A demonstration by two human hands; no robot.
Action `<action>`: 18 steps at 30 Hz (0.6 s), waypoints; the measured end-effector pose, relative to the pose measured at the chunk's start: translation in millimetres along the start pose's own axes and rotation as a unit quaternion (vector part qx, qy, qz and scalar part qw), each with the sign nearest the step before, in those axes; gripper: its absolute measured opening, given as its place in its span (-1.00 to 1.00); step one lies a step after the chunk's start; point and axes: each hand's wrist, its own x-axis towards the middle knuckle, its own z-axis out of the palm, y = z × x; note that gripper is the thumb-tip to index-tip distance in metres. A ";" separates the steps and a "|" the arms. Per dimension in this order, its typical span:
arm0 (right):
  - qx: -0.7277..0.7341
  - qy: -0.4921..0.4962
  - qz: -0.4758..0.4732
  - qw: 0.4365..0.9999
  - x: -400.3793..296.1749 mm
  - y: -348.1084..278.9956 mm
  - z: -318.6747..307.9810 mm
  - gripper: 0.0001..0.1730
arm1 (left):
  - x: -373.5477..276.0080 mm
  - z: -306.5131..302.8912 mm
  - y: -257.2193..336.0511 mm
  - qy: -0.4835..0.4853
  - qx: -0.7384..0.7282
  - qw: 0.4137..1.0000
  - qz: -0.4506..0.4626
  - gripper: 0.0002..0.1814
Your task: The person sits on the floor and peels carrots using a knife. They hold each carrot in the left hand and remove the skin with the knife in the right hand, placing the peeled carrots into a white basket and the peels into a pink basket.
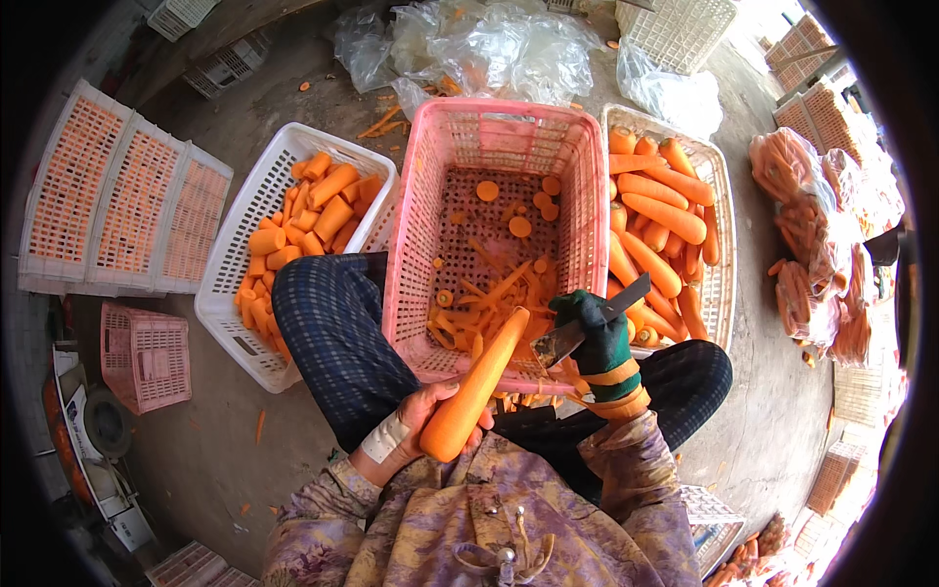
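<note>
A large carrot (473,392) rests in my bare left hand (422,418), its thick end towards me and its narrow tip over the near rim of a pink plastic crate (506,110). My right hand (598,330), in a dark green glove with orange bands, grips a flat metal blade (561,341), apart from the carrot. Its grip is mostly hidden by the glove. Inside the pink crate lie carrot peelings (506,286) and several round slices (519,227). A strip of white tape or bandage (385,439) wraps my left wrist.
A white crate (213,301) of cut carrot pieces (334,216) stands left; another crate (722,169) of whole carrots (664,218) stands right. Clear plastic sheeting (491,44) lies beyond. Stacked crates (117,191) and a small pink crate (147,359) are farther left, bagged carrots (807,235) farther right.
</note>
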 end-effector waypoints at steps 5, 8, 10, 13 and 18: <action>0.019 0.019 0.011 1.000 -7.0 -8.0 13.0 -0.59 | 0.1 17.3 -1.9 0.012 0.187 0.978 0.089 -0.36; 0.049 0.032 0.002 0.998 -6.8 -7.3 13.5 -0.61 | 1.6 24.3 -1.2 0.078 0.378 0.908 0.161 -0.28; 0.061 0.046 0.002 0.997 -4.1 -5.7 15.4 -0.61 | -0.4 28.5 -0.8 0.093 0.457 0.869 0.165 -0.17; 0.033 0.063 -0.043 0.997 14.8 11.8 -16.9 -0.60 | -10.8 41.4 -1.2 0.088 0.468 0.869 0.135 -0.17; -0.014 0.107 -0.024 0.994 18.4 5.8 -45.0 -0.57 | -24.7 34.3 2.5 0.112 0.574 0.794 0.166 -0.12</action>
